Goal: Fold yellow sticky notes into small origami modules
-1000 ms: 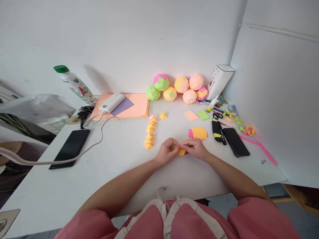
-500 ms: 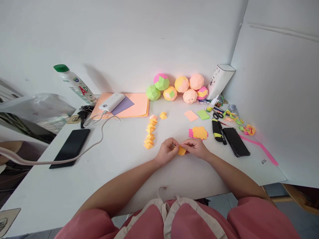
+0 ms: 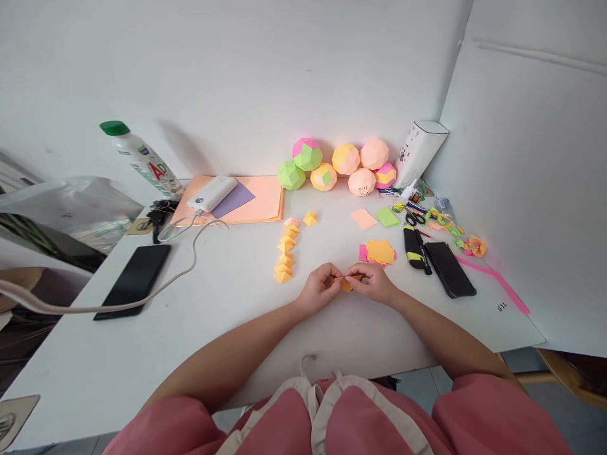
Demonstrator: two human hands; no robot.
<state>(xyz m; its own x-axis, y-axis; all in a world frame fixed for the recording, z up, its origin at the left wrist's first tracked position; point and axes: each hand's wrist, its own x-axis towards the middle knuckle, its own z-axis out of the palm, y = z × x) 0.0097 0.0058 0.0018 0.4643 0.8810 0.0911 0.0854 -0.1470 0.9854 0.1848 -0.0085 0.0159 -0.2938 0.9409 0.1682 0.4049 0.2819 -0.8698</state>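
Head view of a white bench (image 3: 237, 328) during paper folding. The left hand (image 3: 318, 289) and right hand (image 3: 374, 283) meet at the centre of the bench, each grip pressed together on a small orange paper piece (image 3: 347, 284), which is pinched between the fingertips of both hands just above the surface and largely hidden by them. At 10 o'clock from the hands lies a row of folded orange units (image 3: 286, 251); at 1 o'clock, near the right hand, a loose stack of orange and pink paper squares (image 3: 378, 251); farther out at 12 o'clock, a cluster of paper polyhedron balls (image 3: 339, 165) against the wall. A highlighter (image 3: 411, 249) and a black phone (image 3: 448, 269) lie at 2 to 3 o'clock. Judged risks: the piece is small and mostly covered, so an uneven pinch could set a crooked crease or tear the thin sheet; a sweep of the left forearm could scatter the nearby folded row.
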